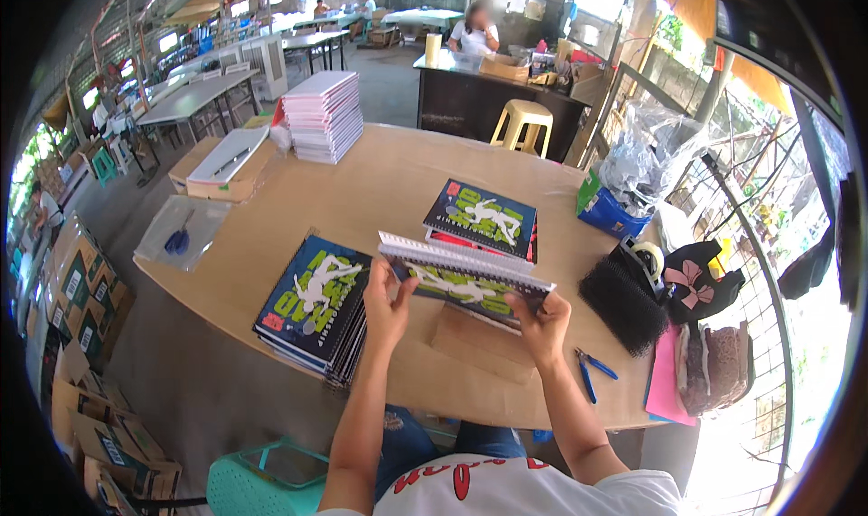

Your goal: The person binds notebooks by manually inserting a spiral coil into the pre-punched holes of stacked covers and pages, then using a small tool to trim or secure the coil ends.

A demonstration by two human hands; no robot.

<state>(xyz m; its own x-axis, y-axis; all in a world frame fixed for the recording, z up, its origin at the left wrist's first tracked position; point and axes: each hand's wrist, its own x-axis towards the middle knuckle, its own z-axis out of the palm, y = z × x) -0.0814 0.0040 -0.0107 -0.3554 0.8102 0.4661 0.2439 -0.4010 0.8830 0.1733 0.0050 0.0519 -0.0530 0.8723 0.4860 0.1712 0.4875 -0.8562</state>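
Note:
Between my two hands a spiral-bound notebook [457,285] with a dark blue, green and white cover is held tilted, its bound edge away from me. My left hand [387,303] grips its left end, thumb on the cover. At the right end my right hand [541,324] pinches it the same way. Under the notebook lies a flat brown block [475,344]. A stack of matching notebooks [312,303] rests left of my left hand. Beyond the held one sits a second, lower pile [484,216], partly hidden. Blue-handled pliers [592,371] lie right of my right hand.
The brown table [389,177] carries a tall paper stack [323,118] and scissors [179,238] on a plastic bag at left. On the right are a blue box [615,216], black bristly material [624,299] and a patterned pouch [714,367]. A green stool [262,480] stands near me.

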